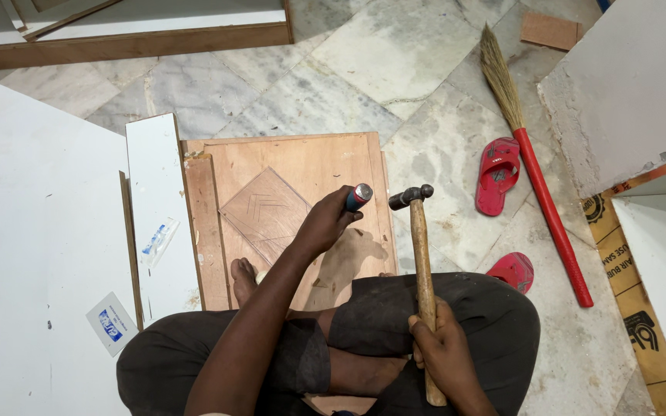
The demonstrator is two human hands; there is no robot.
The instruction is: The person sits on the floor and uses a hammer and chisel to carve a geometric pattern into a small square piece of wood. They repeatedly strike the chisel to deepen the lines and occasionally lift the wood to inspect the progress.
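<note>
So the person sits cross-legged on the marble floor [333, 77] with a plywood board [302, 166] right in front of their knees. The left hand [322, 225] has its fingers wrapped tight around a chisel [358, 196] with a red and blue handle, held upright over the board, just right of a diamond-shaped veneer inlay [265, 212]. The tip is hidden behind the hand, so I can't tell if it touches the wood. The right hand [442, 350] has its fingers clamped low on the wooden handle of a ball-peen hammer [421, 254], whose steel head hangs just beside the chisel's top, not touching it. White laminate sheets [32, 231] lie to the left. Off to the right sit a grass broom [529, 162] with a red handle and a pair of red slippers [498, 173].
</note>
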